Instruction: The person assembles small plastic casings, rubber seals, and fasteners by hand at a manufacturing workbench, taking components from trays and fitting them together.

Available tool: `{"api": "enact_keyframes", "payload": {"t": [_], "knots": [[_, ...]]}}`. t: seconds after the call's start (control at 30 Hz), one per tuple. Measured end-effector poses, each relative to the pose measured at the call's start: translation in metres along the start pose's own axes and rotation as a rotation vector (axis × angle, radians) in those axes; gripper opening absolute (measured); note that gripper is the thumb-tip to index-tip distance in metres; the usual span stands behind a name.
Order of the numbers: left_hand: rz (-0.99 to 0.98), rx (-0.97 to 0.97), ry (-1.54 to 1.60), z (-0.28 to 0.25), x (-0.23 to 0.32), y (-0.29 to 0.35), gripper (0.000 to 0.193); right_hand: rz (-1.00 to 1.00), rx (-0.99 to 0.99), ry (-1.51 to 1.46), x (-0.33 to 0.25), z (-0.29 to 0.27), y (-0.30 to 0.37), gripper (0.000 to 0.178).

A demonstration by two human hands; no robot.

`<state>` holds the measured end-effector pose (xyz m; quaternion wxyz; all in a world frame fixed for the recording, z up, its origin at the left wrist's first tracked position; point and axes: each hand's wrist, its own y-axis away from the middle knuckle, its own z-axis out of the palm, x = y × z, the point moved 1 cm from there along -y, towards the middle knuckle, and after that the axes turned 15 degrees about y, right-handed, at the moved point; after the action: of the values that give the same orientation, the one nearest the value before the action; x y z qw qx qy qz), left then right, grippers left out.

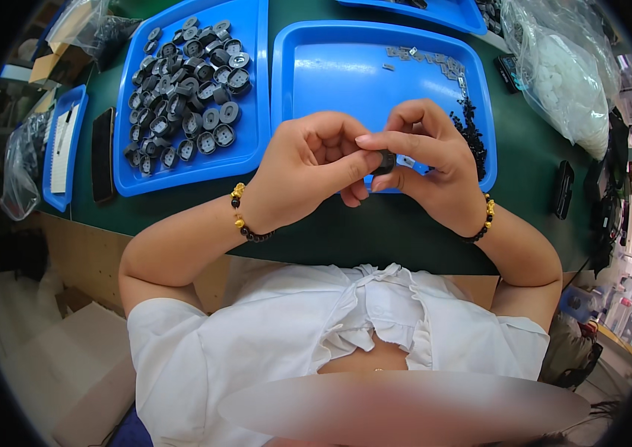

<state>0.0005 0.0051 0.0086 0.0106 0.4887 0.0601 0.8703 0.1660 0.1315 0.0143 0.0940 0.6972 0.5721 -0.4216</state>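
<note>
Between the fingertips of both hands is a small dark round plastic part [384, 162], over the near edge of the right-hand blue tray [323, 82]. My left hand [305, 167] pinches it from the left with thumb and forefinger, the other fingers curled. On the other side, the thumb and fingers of my right hand [435, 160] close on the same part and cover much of it. Small silvery metal pieces [446, 65] lie along that tray's far right, and a pile of tiny black pieces [472, 141] lies at its right side, near my right hand.
Many grey and black round plastic parts [189, 89] fill the left blue tray [256, 149]. Beside it are a black phone [103, 153] and a small tray with a notepad and pen [65, 145]. At right are a plastic bag of white pieces [565, 82] and a black object [564, 190].
</note>
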Motion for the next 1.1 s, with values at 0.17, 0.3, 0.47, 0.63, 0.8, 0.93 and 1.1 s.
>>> {"api": "enact_keyframes", "payload": {"t": [0.17,0.3,0.47,0.63,0.8,0.93,1.1], "knots": [[-0.167,-0.079,0.118,-0.005,0.011,-0.007,0.024,0.031,-0.072,-0.025,0.006,-0.005,-0.003,0.048],[-0.195,-0.106,0.129,-0.005,0.014,-0.009,0.027,0.021,-0.118,-0.065,0.009,-0.008,-0.004,0.045],[-0.239,-0.092,0.018,-0.005,0.006,-0.006,0.019,-0.076,-0.170,0.040,0.006,-0.002,-0.002,0.043],[-0.154,0.018,0.074,0.000,-0.007,-0.005,0.016,-0.019,-0.150,0.028,0.012,0.002,0.002,0.044],[-0.095,0.052,0.193,0.004,-0.004,-0.008,0.012,-0.032,-0.066,0.023,0.012,-0.002,-0.002,0.045],[-0.053,-0.057,0.021,-0.001,-0.002,0.000,0.017,-0.028,-0.104,-0.038,0.008,0.002,0.003,0.044],[0.423,-0.041,-0.481,-0.003,-0.006,0.002,0.024,-0.059,0.033,-0.098,-0.011,0.007,0.003,0.051]]}}
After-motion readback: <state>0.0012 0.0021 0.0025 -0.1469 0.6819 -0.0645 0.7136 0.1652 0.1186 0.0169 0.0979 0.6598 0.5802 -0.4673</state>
